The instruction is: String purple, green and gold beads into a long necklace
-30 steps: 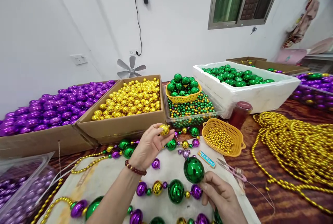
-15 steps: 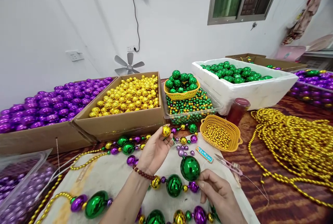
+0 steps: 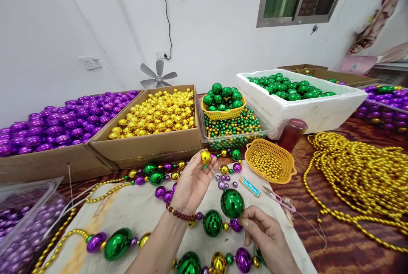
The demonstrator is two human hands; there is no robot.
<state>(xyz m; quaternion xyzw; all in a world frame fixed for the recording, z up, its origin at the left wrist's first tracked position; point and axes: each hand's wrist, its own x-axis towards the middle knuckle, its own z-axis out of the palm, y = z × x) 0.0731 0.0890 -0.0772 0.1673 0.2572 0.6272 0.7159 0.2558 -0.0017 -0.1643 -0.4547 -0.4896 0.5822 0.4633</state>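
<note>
My left hand (image 3: pixel 196 176), with a red beaded bracelet at the wrist, holds a gold ball (image 3: pixel 205 156) at its fingertips. A thin thread runs from it to a small lilac bead (image 3: pixel 221 185) beside a large green ball (image 3: pixel 232 203). Just below that ball, my right hand (image 3: pixel 261 225) pinches the strand at a purple bead (image 3: pixel 236 225). The strand continues left through a gold bead and another green ball (image 3: pixel 212 223). More strung beads lie on the pale cloth (image 3: pixel 124 206).
Behind stand boxes of purple balls (image 3: pixel 60 127) and gold balls (image 3: pixel 159 112), and a white foam box (image 3: pixel 306 114). A yellow basket (image 3: pixel 287 172), scissors (image 3: pixel 283 203), a red-lidded jar (image 3: pixel 291 136) and gold bead chains (image 3: pixel 360 172) lie to the right.
My left hand has shifted slightly up and right with the gold ball, and its fingers have spread a little. The thread is more visible between ball and strand. My right hand keeps its pinch.
</note>
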